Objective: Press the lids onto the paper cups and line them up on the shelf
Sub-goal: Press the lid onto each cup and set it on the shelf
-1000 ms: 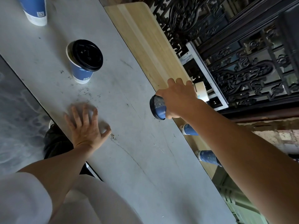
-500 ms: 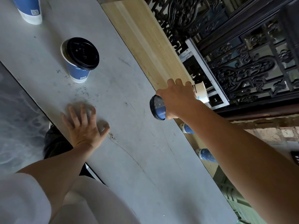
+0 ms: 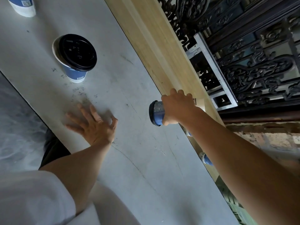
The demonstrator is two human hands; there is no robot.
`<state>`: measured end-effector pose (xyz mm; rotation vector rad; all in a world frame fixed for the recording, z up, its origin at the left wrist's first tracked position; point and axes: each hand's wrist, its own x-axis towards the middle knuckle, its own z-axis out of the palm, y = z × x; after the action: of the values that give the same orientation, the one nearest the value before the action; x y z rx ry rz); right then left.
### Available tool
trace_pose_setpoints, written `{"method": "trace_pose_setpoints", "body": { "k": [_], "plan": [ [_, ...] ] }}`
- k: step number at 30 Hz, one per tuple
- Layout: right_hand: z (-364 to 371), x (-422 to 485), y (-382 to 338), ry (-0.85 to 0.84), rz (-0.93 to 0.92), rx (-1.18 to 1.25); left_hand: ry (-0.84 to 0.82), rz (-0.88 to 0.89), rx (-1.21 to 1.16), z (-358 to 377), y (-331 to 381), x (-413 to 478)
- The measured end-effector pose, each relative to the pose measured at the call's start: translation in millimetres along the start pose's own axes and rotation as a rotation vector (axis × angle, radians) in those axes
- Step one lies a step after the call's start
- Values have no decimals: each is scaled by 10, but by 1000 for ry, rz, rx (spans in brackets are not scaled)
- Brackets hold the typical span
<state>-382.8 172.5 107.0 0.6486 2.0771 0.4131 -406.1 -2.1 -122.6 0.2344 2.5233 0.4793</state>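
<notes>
My right hand grips a blue paper cup with a black lid at the table's far edge, where the pale wooden shelf begins. Two more blue cups show on the shelf behind my right forearm, mostly hidden. A lidded blue cup stands on the grey table to the left. Part of another blue cup is at the top left corner. My left hand rests flat on the table, fingers spread, holding nothing.
Dark carved wooden screens and a metal frame stand behind the shelf. The table's near edge runs diagonally at the left, with grey floor beyond it. Small dark specks lie on the table near the lidded cup.
My right hand holds the cup in nearly the same place by the shelf. My left hand stays on the table, its fingers curling a little. The view has shifted slightly.
</notes>
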Motion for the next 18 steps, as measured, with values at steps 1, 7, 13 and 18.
{"method": "trace_pose_setpoints", "body": {
  "k": [1, 7, 13, 18],
  "plan": [
    [22, 75, 45, -37, 5, 81, 25, 33, -28, 28, -9, 14],
    [241, 746, 372, -145, 107, 652, 155, -19, -38, 157, -8, 53],
    [463, 1336, 660, 104, 399, 1192, 167, -43, -10, 124, 21, 32],
    [488, 1690, 771, 289, 530, 1484, 140, -76, 10, 117, 30, 35]
  ]
}}
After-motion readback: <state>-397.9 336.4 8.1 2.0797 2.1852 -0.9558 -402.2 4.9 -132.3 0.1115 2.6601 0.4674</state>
